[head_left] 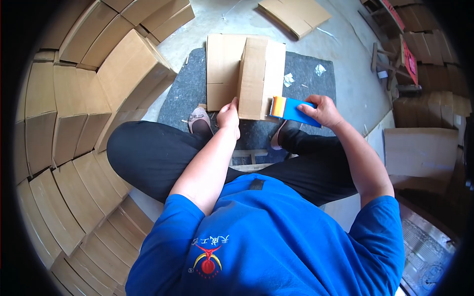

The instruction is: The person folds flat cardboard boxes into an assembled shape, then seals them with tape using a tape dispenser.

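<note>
Brown cardboard fills the left side: cartons (81, 93) packed in rows and stacks, one at their inner edge set at a slant. Next, a dark grey mat (182, 81) on the pale floor (353, 54). Left shoe (199, 118), pale with a bow, is on the mat's near part, beside the knee-bent leg in black trousers (153, 153).

Left hand (228, 117) is at the near left corner of the box (254, 74), fingers against its side; whether they close round an edge, cannot tell (the palm hides it). Flat cardboard (222, 69) lies on the mat, showing on both sides of the box. The box is long and narrow, its length running away from the wearer, between the two hands.

Right shoe (276, 137) is partly hidden by the trousers. Tape dispenser (296, 111), blue with an orange-yellow head, sits just right of the box's near end, head toward it. Right hand (324, 111) is clamped on the blue part, thumb on top. Beyond the mat, more flat pieces (296, 17) on the floor; pale scraps (320, 70) on the mat. Far right: a red panel (409, 60), then a carton (419, 150) nearer the wearer.
</note>
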A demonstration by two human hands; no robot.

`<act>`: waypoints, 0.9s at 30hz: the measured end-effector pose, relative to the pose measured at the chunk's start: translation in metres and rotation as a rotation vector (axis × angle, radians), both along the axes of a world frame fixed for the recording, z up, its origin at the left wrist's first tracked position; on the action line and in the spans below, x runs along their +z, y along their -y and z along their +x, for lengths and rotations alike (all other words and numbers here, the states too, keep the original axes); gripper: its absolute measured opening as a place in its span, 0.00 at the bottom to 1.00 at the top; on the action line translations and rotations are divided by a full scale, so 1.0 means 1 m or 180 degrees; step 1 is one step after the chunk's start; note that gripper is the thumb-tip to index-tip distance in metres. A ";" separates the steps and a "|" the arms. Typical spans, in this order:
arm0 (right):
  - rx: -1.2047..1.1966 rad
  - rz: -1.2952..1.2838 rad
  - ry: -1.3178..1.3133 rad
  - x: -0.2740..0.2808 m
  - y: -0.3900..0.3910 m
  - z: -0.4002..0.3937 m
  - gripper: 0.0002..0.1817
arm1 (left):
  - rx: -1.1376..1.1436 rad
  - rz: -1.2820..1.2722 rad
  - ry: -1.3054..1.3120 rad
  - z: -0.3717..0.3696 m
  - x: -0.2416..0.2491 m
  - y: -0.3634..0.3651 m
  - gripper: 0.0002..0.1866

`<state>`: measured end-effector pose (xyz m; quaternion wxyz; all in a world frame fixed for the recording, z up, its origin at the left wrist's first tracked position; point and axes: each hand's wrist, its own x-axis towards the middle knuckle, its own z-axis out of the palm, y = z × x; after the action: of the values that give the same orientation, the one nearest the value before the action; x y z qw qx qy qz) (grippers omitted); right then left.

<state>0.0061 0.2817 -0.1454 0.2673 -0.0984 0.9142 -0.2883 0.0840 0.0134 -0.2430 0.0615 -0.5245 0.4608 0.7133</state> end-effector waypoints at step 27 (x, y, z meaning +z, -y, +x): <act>0.0053 0.0343 0.0166 0.063 -0.017 -0.017 0.27 | -0.4828 -0.4607 -0.1036 0.017 0.043 -0.034 0.48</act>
<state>-0.0106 0.2983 -0.0829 0.2983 -0.0838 0.9203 -0.2389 0.1008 0.0475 -0.1997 0.1011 0.0904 0.9851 0.1057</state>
